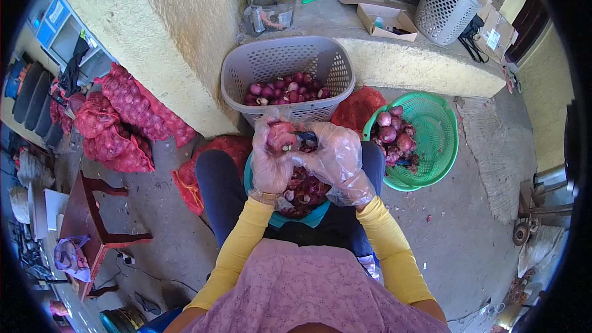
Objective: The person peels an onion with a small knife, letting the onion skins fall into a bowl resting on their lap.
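My left hand (271,154), in a clear plastic glove, is closed round a red onion (282,137). My right hand (336,155), gloved too, grips a dark-handled tool (306,142) against the onion's right side; its blade cannot be made out. Both hands are over a teal basin (317,214) between my knees, which holds onion skins and pieces (305,192). Just beyond my hands, a grey basket (287,49) contains several peeled onions (290,90). To the right, a green basket (439,142) holds unpeeled onions (396,132) on its left side.
Red mesh sacks of onions (114,123) lean at the left by a pillar (154,31). Another red sack (357,108) lies between the baskets. A wooden stool (92,228) stands at the left. An open box (387,23) and a grey bin (445,9) rest on the ledge.
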Available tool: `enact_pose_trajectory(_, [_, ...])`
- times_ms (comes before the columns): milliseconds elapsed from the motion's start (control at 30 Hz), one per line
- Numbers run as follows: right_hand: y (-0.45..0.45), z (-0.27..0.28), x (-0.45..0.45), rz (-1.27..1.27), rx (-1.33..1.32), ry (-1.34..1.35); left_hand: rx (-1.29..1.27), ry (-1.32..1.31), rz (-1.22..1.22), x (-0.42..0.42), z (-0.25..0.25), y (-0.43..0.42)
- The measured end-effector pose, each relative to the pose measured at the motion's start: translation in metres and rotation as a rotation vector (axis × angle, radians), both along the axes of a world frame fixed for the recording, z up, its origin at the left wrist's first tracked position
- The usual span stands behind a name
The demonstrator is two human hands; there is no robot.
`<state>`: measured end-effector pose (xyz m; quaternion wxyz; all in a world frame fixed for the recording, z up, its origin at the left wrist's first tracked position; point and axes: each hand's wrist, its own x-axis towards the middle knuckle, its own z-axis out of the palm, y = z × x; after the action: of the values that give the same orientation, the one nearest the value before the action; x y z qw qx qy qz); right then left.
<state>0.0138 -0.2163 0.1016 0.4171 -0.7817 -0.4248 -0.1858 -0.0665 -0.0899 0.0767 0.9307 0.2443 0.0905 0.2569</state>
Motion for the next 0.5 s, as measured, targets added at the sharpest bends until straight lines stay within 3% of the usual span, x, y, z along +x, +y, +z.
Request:
enact_pose_trajectory(33, [0.000, 0.001, 0.001, -0.001, 0.000, 0.000, 0.000, 0.000, -0.001, 0.001, -0.003, 0.003])
enact_pose_trajectory(100, [-0.002, 0.005, 0.005, 0.009, -0.054, -0.035, -0.068, -0.247, -0.238, 0.001, -0.007, 0.016])
enact_pose_trajectory(200, [-0.010, 0.012, 0.013, 0.008, -0.279, -0.086, 0.091, -0.120, -0.382, -0.004, 0.003, 0.029])
enact_pose_trajectory(333, [-0.005, 0.013, 0.017, 0.028, -0.337, -0.164, 0.186, -0.006, -0.312, -0.002, -0.010, 0.027])
enact_pose_trajectory(400, [0.001, 0.007, 0.017, 0.074, -0.171, -0.134, 0.192, -0.093, -0.176, 0.001, -0.016, 0.025])
enact_pose_trajectory(500, [0.005, 0.005, 0.011, 0.047, -0.118, -0.072, 0.059, -0.211, -0.181, 0.004, -0.025, 0.028])
